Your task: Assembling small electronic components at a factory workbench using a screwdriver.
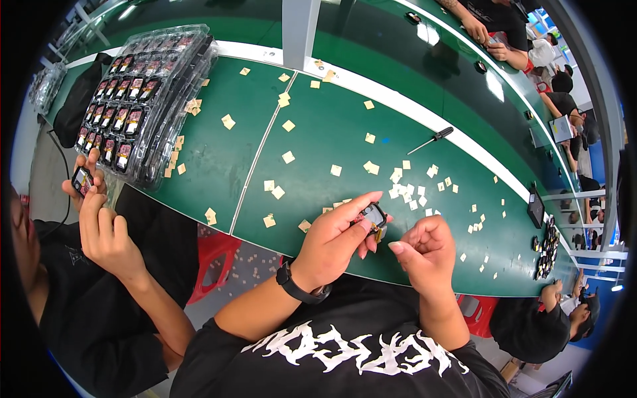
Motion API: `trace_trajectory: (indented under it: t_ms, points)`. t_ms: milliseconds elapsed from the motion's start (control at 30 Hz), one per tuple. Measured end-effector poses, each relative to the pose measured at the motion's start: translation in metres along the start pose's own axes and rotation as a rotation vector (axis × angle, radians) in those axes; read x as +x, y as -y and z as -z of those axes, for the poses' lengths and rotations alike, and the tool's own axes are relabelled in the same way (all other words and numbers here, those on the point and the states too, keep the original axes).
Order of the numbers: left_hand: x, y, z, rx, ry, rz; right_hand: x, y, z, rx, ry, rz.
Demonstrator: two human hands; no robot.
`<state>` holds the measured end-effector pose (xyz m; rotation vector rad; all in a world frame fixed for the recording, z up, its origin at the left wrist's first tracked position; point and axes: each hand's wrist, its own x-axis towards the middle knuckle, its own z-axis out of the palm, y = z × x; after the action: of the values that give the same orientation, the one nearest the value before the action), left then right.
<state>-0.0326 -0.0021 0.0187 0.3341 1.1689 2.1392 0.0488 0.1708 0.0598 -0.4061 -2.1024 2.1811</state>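
My left hand (335, 239), with a black watch (298, 284) at its wrist, grips a small black electronic device (373, 215) with a grey rectangular face. A yellowish strip (379, 235) shows at the device's lower edge, close to my left fingertips. Just right of it, apart from the device, is my right hand (430, 257). Its fingers are curled in and the thumb points left toward the device; I see nothing held in it. Both hands are above the near edge of the green table (325, 142).
Small pale-yellow paper squares (336, 170) lie scattered over the table. A screwdriver (431, 140) lies near the far rail. Stacked clear trays (142, 99) of devices stand at left, beside a co-worker's hand (106, 232) and device. More black devices (547, 249) are piled at far right.
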Motion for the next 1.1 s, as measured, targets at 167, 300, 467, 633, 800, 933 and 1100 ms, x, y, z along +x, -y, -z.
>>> trace_trajectory:
  t_ms: [167, 300, 467, 633, 800, 933, 1100]
  points:
    - [-0.002, -0.002, -0.002, 0.075, -0.017, -0.011, 0.01, 0.005, -0.013, -0.074, -0.08, -0.173]
    - [-0.003, 0.002, -0.003, 0.078, -0.048, -0.073, 0.012, 0.013, -0.014, 0.14, -0.026, -0.376]
    - [-0.003, 0.002, -0.006, 0.131, -0.058, -0.089, 0.011, 0.016, -0.001, 0.217, -0.029, -0.433]
    - [-0.003, -0.001, -0.009, 0.234, -0.062, -0.099, 0.013, 0.02, -0.02, 0.023, -0.11, -0.124]
    - [-0.003, 0.002, -0.009, 0.296, -0.106, -0.111, 0.012, 0.021, -0.019, -0.281, -0.096, -0.092]
    - [-0.003, 0.0, -0.009, 0.364, -0.071, -0.109, 0.016, 0.008, -0.019, -0.309, -0.068, 0.094]
    - [-0.002, 0.005, -0.007, 0.391, -0.04, -0.231, 0.017, 0.014, -0.021, -0.363, -0.066, 0.074]
